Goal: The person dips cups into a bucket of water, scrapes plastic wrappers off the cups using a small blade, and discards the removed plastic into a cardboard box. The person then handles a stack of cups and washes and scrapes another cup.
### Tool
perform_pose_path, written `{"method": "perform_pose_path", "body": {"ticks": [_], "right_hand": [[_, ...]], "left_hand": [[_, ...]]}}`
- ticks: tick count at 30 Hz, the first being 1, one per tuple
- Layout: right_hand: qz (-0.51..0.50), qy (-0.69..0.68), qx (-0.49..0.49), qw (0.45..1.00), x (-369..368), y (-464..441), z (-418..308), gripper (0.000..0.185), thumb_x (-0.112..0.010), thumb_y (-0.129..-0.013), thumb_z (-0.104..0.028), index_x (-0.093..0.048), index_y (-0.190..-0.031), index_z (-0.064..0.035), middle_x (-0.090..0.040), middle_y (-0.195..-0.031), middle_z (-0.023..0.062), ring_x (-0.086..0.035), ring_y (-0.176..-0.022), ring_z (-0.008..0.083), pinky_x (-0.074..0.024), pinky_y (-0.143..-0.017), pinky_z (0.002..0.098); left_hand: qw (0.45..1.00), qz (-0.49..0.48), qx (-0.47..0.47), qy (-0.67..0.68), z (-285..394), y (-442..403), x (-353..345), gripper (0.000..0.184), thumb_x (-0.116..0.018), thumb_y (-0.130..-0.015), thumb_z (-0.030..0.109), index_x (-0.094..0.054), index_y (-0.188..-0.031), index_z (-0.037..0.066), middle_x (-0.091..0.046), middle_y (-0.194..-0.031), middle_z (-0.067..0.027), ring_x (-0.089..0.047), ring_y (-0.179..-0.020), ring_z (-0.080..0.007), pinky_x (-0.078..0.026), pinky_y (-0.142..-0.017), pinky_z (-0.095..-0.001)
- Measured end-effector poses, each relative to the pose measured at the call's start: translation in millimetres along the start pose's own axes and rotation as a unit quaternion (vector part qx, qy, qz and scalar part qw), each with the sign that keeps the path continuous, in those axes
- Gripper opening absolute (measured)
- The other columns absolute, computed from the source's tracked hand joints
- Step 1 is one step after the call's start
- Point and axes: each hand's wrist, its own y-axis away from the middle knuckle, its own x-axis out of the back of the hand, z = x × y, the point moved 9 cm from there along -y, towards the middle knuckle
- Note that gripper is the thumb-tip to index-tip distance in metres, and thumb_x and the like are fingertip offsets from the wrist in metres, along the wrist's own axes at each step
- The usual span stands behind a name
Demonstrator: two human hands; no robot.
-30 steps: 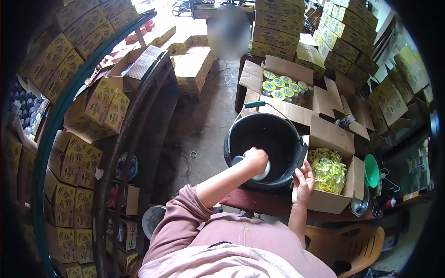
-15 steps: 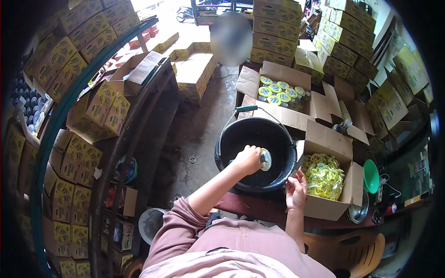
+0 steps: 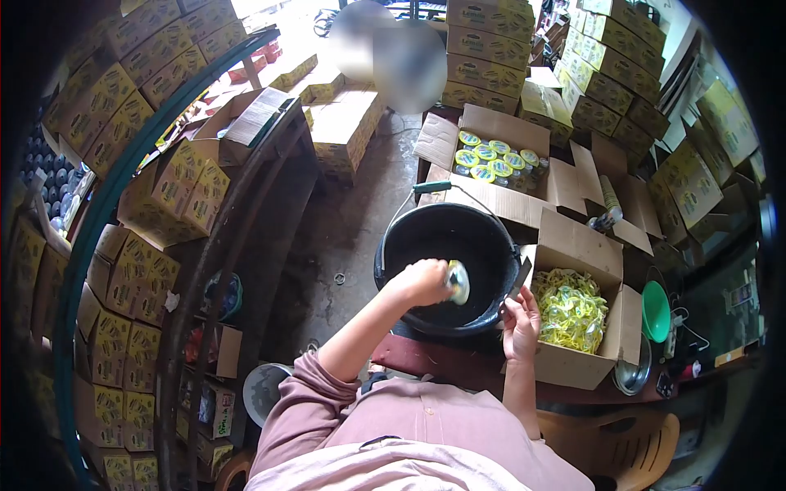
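A black bucket with a wire handle stands in front of me. Above its inside, my left hand is closed around a small plastic cup, its round pale end facing right. The cup is slightly blurred and partly hidden by my fingers. At the bucket's right rim, my right hand pinches a flat grey knife, its blade pointing up and apart from the cup. Just right of that hand, a cardboard box holds a heap of yellow and clear plastic scraps.
Beyond the bucket, an open carton contains several yellow-lidded cups. A green bowl and a metal bowl sit at the right. Stacked cartons line both sides; a plastic chair is near my right. Blurred people appear at the back.
My left hand has moved left and slightly toward me with the cup, turning it. The knife in my right hand now points more upright. A second blurred person has appeared at the back.
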Motion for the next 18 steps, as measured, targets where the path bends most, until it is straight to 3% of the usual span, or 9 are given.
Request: {"method": "perform_pose_path", "body": {"ticks": [1, 2, 7, 11, 13, 14, 17, 18], "right_hand": [[-0.002, 0.008, 0.007, 1.0, 0.0, -2.4, -1.4, 0.03, -0.058, -0.077, 0.003, -0.055, -0.106, -0.0047, -0.06, -0.085, 0.0029, -0.057, -0.071, 0.0089, -0.0463, -0.064, 0.0183], [-0.004, 0.016, 0.015, 1.0, -0.2, -5.9, -3.3, 0.03, -0.059, -0.077, 0.002, -0.055, -0.106, -0.0044, -0.06, -0.085, 0.003, -0.057, -0.071, 0.0089, -0.0461, -0.065, 0.0181], [-0.029, 0.138, 0.07, 0.988, -14.1, -22.8, -10.5, 0.023, -0.062, -0.077, 0.002, -0.059, -0.099, -0.0017, -0.059, -0.082, 0.0021, -0.057, -0.072, 0.0081, -0.0452, -0.064, 0.0195], [-0.092, 0.289, 0.264, 0.915, -55.6, -20.4, -46.4, 0.02, -0.065, -0.075, 0.0, -0.062, -0.095, -0.0015, -0.058, -0.075, 0.0009, -0.054, -0.069, 0.0075, -0.0435, -0.06, 0.0198], [-0.077, 0.349, 0.3, 0.885, -73.7, -13.6, -67.2, 0.02, -0.065, -0.074, 0.0, -0.063, -0.093, -0.0034, -0.058, -0.073, 0.0019, -0.054, -0.069, 0.0073, -0.0436, -0.059, 0.0201], [-0.07, 0.378, 0.317, 0.867, -78.1, -12.8, -72.5, 0.02, -0.066, -0.074, -0.001, -0.064, -0.093, -0.0044, -0.058, -0.073, 0.0025, -0.054, -0.069, 0.0072, -0.0437, -0.058, 0.0202], [-0.062, 0.384, 0.313, 0.867, -74.6, -24.1, -69.3, 0.022, -0.066, -0.072, 0.0, -0.064, -0.094, -0.0055, -0.059, -0.074, 0.0047, -0.056, -0.066, 0.0089, -0.045, -0.056, 0.0216], [-0.061, 0.394, 0.319, 0.86, -77.2, -26.5, -70.5, 0.023, -0.066, -0.072, 0.0, -0.064, -0.094, -0.0051, -0.059, -0.074, 0.005, -0.056, -0.065, 0.0094, -0.0452, -0.055, 0.0219]], "left_hand": [[0.999, 0.019, 0.003, 0.026, -1.9, -0.5, 4.0, 0.042, -0.057, -0.079, 0.028, -0.05, -0.107, -0.003, -0.056, -0.097, -0.0217, -0.054, -0.095, -0.0335, -0.044, -0.082, -0.0394], [0.993, 0.092, -0.032, 0.059, -1.9, -0.2, 9.7, 0.04, -0.055, -0.08, 0.027, -0.049, -0.106, -0.003, -0.054, -0.1, -0.0215, -0.055, -0.092, -0.033, -0.044, -0.081, -0.0384], [0.922, 0.064, 0.021, 0.382, -7.4, 4.0, 4.6, 0.042, -0.051, -0.083, 0.026, -0.041, -0.114, 0.001, -0.054, -0.095, -0.0186, -0.057, -0.082, -0.0238, -0.047, -0.07, -0.0343], [0.898, 0.067, -0.005, 0.434, -1.7, 7.8, 7.0, 0.036, -0.057, -0.079, 0.022, -0.042, -0.107, 0.005, -0.051, -0.095, -0.0087, -0.05, -0.081, -0.0148, -0.043, -0.074, -0.0271], [0.891, 0.071, 0.005, 0.449, 12.4, 18.2, 19.0, 0.039, -0.062, -0.077, 0.022, -0.044, -0.107, 0.006, -0.052, -0.096, -0.0064, -0.05, -0.081, -0.0121, -0.043, -0.073, -0.0245], [0.885, 0.176, -0.133, 0.41, 15.2, 16.1, 31.1, 0.044, -0.07, -0.071, 0.019, -0.046, -0.106, 0.006, -0.052, -0.098, -0.0043, -0.051, -0.084, -0.0098, -0.042, -0.075, -0.0227], [0.835, 0.256, -0.097, 0.476, -4.1, 18.8, 36.8, 0.042, -0.071, -0.069, 0.01, -0.049, -0.104, 0.001, -0.053, -0.096, -0.0048, -0.052, -0.086, -0.0092, -0.043, -0.077, -0.0233], [0.83, 0.344, -0.115, 0.425, -11.3, 22.6, 44.3, 0.041, -0.07, -0.07, 0.007, -0.048, -0.104, 0.0, -0.055, -0.096, -0.0049, -0.053, -0.086, -0.0093, -0.044, -0.075, -0.0228]]}}
